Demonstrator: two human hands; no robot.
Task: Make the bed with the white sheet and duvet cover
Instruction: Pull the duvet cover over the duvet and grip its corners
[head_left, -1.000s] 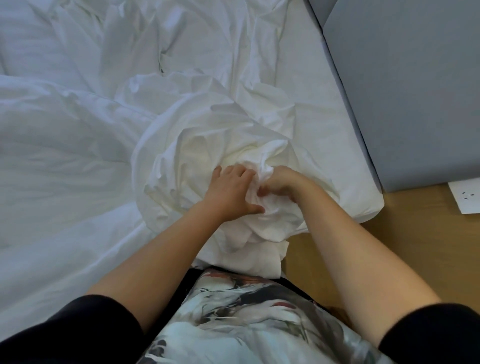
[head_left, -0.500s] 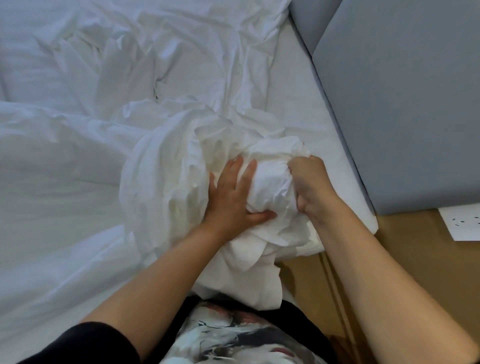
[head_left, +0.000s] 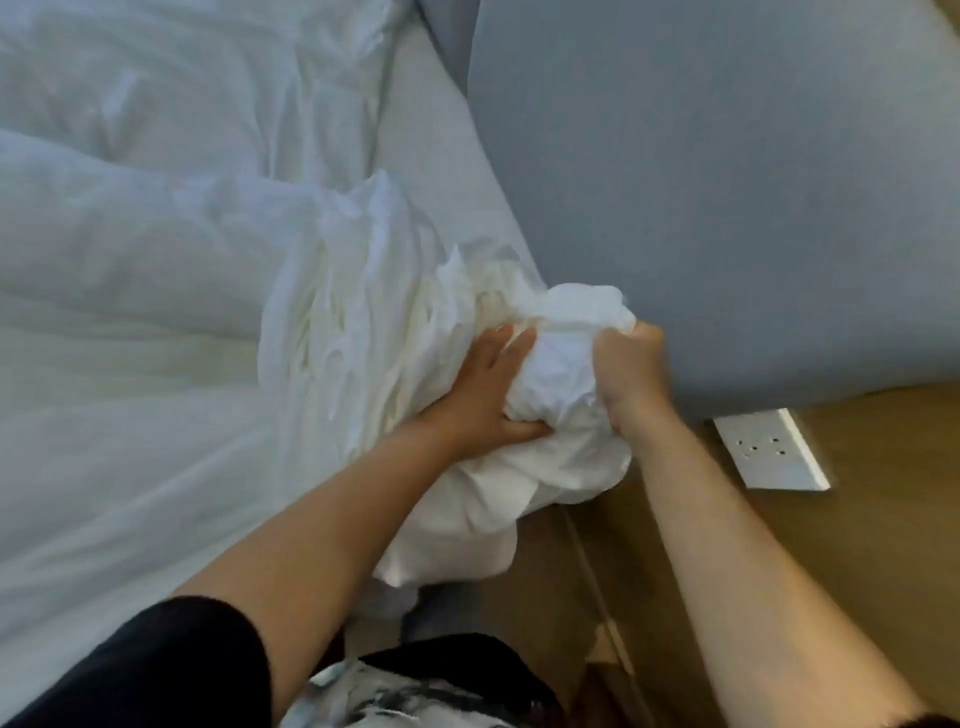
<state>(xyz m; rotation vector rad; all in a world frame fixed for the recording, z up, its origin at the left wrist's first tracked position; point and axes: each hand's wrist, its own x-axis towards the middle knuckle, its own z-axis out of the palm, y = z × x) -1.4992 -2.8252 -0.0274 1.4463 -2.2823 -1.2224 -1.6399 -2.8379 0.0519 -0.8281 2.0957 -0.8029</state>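
The bed (head_left: 436, 140) fills the left of the view, its top corner meeting the grey-blue headboard (head_left: 727, 182) on the right. A rumpled white duvet (head_left: 104, 270) lies across most of the mattress. At that corner sits the task's cloth, a white bundle (head_left: 566, 369) of gathered fabric; whether it is the sheet or the duvet cover cannot be told from here. Part of it hangs over the bed's edge towards the wooden surface (head_left: 883, 545) below. A second ago the bundle lies further in from the headboard, with both hands close together on top of it. Now it is pressed right up against the headboard and the hands have parted to either side. The left hand (head_left: 483, 395) grips it, fingers spread over the fabric and thumb hooked under a fold. The right hand (head_left: 631, 364) is clenched into a fist around a wad of it, just beside the headboard. This looks like a corner being hauled to the head of the bed, so the fitting there seems under way but not finished, since the cloth is still bunched. A white socket plate (head_left: 769, 449) sits near the right wrist.
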